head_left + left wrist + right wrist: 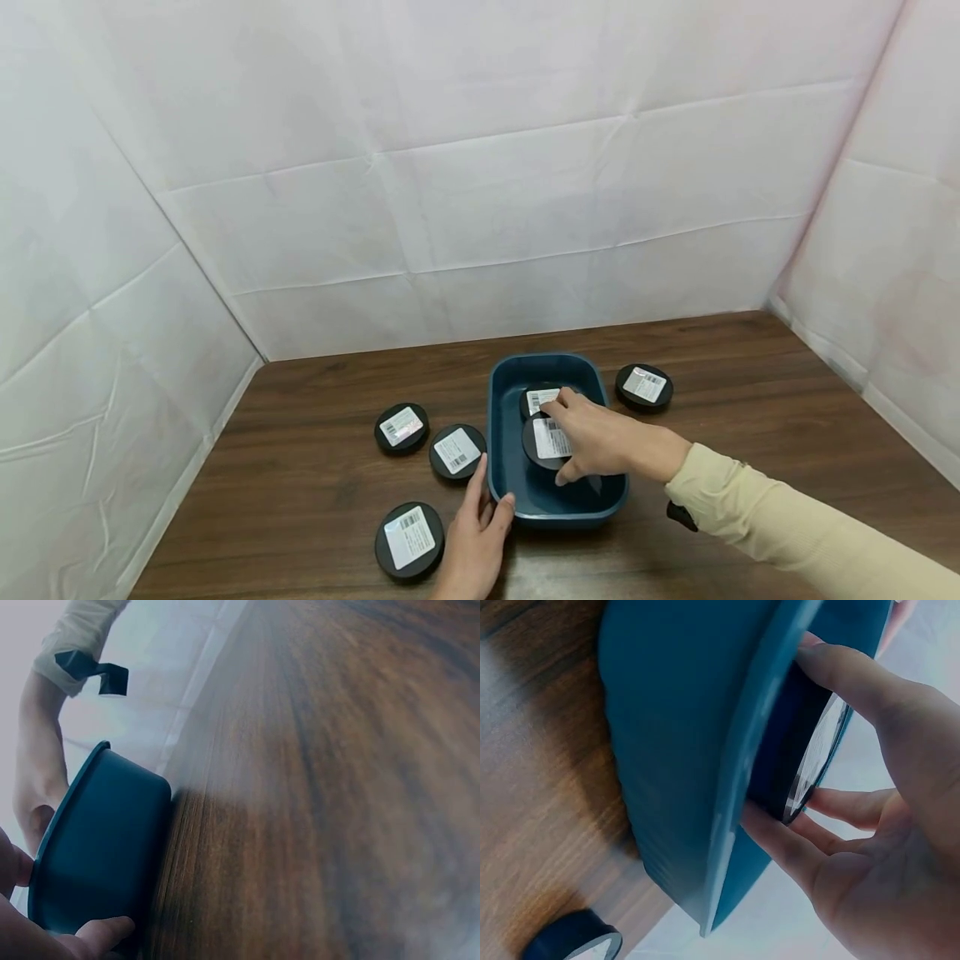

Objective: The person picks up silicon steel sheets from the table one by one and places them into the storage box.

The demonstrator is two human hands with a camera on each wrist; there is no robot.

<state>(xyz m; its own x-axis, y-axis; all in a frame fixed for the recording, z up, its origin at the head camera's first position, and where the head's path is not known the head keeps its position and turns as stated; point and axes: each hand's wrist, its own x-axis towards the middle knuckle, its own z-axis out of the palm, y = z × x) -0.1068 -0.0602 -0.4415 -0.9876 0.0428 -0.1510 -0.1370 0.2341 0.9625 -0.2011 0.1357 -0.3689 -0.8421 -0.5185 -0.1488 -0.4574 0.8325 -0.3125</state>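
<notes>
My right hand (pixel 600 437) reaches into a blue plastic tub (pixel 512 492) and grips a flat round black container (pixel 550 440) with a white barcode label. Thumb and fingers hold its edge from opposite sides in the right wrist view, where the tub's rim partly hides it. Behind it in the tub lies a second black container (pixel 542 400), partly covered by the first and by the hand. My left hand (pixel 472 542) rests against the outside of the tub's front left corner, index finger along the left side and thumb at the front.
Left of the tub on the wooden table (pixel 315 467) lie three more labelled black discs: one (pixel 457 452) close beside the tub, another (pixel 402 428) farther left, and one (pixel 409 542) nearer me. A further disc (pixel 644 387) sits right of the tub. White sheeting (pixel 450 208) encloses the table.
</notes>
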